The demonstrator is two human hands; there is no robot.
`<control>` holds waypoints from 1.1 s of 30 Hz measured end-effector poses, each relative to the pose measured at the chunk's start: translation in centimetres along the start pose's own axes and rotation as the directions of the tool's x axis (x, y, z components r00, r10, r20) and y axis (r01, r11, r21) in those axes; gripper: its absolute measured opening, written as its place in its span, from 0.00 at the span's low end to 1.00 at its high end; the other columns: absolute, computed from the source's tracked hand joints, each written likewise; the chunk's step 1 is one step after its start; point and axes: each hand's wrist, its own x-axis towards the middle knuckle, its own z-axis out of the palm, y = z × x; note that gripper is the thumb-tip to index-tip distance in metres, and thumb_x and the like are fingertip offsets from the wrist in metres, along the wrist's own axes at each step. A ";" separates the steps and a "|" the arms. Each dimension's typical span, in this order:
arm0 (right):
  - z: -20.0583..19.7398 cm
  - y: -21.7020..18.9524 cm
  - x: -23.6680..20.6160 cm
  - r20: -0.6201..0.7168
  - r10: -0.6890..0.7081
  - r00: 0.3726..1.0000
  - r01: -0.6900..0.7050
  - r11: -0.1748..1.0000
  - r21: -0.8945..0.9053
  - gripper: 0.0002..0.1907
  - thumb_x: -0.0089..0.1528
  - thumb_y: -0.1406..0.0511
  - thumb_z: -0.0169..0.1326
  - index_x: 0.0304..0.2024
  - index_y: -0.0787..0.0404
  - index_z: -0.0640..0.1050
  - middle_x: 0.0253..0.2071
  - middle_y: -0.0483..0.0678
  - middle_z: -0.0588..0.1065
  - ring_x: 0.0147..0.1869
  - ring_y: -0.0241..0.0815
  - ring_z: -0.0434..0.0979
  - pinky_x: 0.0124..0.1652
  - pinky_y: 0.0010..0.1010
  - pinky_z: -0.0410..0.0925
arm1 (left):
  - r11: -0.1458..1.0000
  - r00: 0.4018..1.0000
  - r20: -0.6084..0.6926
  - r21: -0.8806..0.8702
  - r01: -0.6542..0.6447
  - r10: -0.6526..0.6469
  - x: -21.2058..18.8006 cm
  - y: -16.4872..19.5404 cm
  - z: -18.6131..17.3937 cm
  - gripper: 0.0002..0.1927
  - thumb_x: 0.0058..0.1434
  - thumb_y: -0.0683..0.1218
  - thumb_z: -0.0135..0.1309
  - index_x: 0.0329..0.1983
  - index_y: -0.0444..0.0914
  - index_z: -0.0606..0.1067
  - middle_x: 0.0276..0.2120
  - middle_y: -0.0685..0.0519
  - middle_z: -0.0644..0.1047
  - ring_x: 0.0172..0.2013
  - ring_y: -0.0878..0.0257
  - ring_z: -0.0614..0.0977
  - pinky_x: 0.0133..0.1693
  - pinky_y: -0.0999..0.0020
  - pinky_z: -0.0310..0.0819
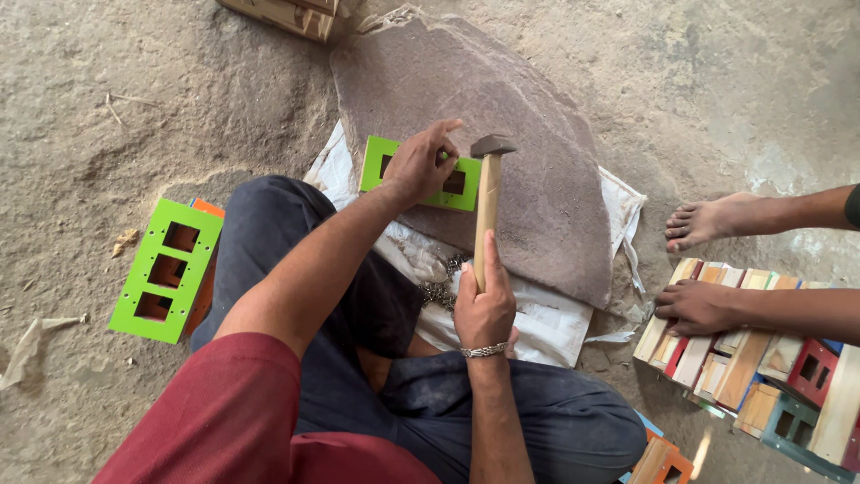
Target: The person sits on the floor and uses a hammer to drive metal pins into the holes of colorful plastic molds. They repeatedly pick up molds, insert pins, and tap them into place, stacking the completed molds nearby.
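Green plate [421, 173] is pinned on the stone slab [502, 134] by left hand [419, 166]; hammer [488, 211] is gripped in right hand [484, 309], head poised; finished plates [166, 269] lie stacked aside.

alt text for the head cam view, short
Seen from above, a seated person's left hand steadies a green panel on a flat stone while the right hand raises a wooden-handled hammer. Another person's hand rests on stacked wooden pieces.
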 end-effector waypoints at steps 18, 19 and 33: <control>-0.2 -0.3 0.1 0.003 0.025 1.000 -0.025 1.000 0.018 0.33 0.63 0.67 0.56 0.71 0.59 0.66 0.49 0.63 0.79 0.48 0.55 0.83 0.44 0.40 0.76 | 0.999 0.999 -0.013 0.009 -0.041 0.041 -0.1 0.6 -0.5 0.37 0.58 0.39 0.62 0.70 0.42 0.61 0.38 0.52 0.85 0.43 0.52 0.85 0.48 0.57 0.78; -0.6 -0.9 0.1 -0.011 0.006 1.000 -0.006 0.999 0.042 0.33 0.64 0.67 0.55 0.71 0.60 0.66 0.51 0.63 0.78 0.49 0.55 0.83 0.45 0.39 0.77 | 1.000 1.000 -0.001 -0.004 -0.005 0.005 -0.1 0.6 -0.6 0.37 0.59 0.39 0.61 0.70 0.42 0.60 0.38 0.50 0.84 0.41 0.52 0.85 0.46 0.56 0.78; -6.8 -4.2 0.8 -0.754 -0.274 0.597 0.422 0.906 0.005 0.40 0.70 0.69 0.43 0.75 0.63 0.35 0.35 0.48 0.74 0.31 0.39 0.72 0.37 0.32 0.71 | 0.998 0.993 -0.103 -0.043 0.047 -0.051 -0.1 -0.9 0.5 0.23 0.61 0.35 0.44 0.60 0.40 0.58 0.41 0.43 0.73 0.40 0.44 0.79 0.45 0.48 0.73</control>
